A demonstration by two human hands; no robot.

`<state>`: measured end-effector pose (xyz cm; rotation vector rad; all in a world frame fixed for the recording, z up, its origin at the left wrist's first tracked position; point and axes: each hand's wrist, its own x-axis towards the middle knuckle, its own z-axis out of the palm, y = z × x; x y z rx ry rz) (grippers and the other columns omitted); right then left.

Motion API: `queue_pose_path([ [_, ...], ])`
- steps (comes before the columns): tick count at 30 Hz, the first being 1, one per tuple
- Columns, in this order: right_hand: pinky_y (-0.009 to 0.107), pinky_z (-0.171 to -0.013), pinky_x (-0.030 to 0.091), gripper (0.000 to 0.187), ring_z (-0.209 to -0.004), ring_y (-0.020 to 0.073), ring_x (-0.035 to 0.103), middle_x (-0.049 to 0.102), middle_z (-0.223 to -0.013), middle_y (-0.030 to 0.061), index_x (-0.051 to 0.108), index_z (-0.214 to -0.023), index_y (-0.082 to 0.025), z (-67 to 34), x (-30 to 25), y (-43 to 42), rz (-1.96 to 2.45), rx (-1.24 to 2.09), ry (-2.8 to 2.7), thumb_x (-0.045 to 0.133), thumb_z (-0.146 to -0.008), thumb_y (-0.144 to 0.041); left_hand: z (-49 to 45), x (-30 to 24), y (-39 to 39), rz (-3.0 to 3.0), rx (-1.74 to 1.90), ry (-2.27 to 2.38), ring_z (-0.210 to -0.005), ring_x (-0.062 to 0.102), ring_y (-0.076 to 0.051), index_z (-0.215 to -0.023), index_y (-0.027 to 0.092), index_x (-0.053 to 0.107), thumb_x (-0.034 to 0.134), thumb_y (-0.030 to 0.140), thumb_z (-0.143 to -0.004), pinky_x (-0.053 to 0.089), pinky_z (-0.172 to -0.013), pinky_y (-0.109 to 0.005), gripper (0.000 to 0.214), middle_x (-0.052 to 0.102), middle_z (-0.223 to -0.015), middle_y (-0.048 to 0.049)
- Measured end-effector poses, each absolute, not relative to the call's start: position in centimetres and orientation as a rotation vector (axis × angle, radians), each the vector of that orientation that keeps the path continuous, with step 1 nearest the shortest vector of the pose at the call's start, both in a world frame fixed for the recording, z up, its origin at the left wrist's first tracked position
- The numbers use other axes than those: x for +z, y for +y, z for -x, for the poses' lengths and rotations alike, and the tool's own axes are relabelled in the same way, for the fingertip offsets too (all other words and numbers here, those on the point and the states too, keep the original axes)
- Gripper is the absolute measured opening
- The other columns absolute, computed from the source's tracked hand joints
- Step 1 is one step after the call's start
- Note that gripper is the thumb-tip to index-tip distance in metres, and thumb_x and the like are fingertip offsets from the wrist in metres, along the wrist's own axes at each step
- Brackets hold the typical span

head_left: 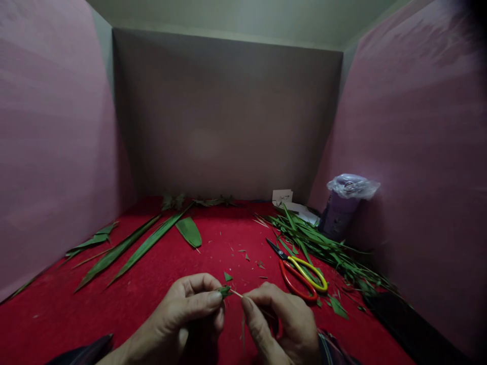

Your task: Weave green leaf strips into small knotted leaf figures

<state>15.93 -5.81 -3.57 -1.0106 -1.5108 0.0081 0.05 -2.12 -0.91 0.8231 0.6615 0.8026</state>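
My left hand (186,312) is closed, its thumb and forefinger pinching a small folded green leaf piece (224,291) low in the middle of the view. My right hand (279,324) is closed too, pinching a thin pale sliver (236,293) that sticks out of that leaf piece. Both hands hover just above the red cloth (152,284), close together. Red and yellow handled scissors (300,274) lie shut on the cloth just right of my right hand.
Long green leaves (140,248) lie at the left, and a loose pile of narrow leaves (323,246) at the right. A purple container with a plastic-covered top (342,205) stands at the back right. Pink walls close in the sides. Small leaf scraps dot the cloth.
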Motion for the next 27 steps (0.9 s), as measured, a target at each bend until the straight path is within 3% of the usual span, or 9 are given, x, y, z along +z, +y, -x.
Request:
queue_pose_path([
  [7, 0.021, -0.040, 0.031, 0.020, -0.042, 0.0098, 0.049, 0.054, -0.049, -0.0022, 0.062, -0.066, -0.019, -16.0, -3.9, -5.7, 0.965, 0.056, -1.521, 0.056, -0.085, -0.023, -0.1, -1.0, -2.2, -0.825, 0.777, 0.606, -0.045, 0.050, -0.010, -0.062, 0.013, 0.063, 0.071, 0.021, -0.069, 0.036, -0.048, -0.019, 0.014, 0.062, -0.051, -0.0028],
  [15, 0.023, -0.043, 0.033, 0.023, -0.041, 0.0103, 0.049, 0.058, -0.051, -0.0027, 0.063, -0.070, -0.021, -15.7, -4.3, -5.8, 1.005, 0.061, -1.522, 0.052, -0.088, -0.028, 0.1, -1.7, -2.3, -0.746, 0.727, 0.504, -0.046, 0.050, -0.011, -0.066, 0.014, 0.063, 0.055, 0.013, -0.079, 0.037, -0.052, -0.023, 0.015, 0.060, -0.055, -0.0017],
  [27, 0.021, -0.040, 0.033, 0.020, -0.035, 0.0086, 0.048, 0.053, -0.043, -0.0047, 0.063, -0.071, -0.020, -16.1, -4.5, -5.4, 0.981, 0.113, -1.548, 0.052, -0.087, -0.026, 0.2, -1.9, -2.7, -0.643, 0.650, 0.458, -0.051, 0.054, -0.012, -0.070, 0.011, 0.061, 0.048, 0.015, -0.083, 0.037, -0.055, -0.025, 0.019, 0.055, -0.058, -0.0008],
])
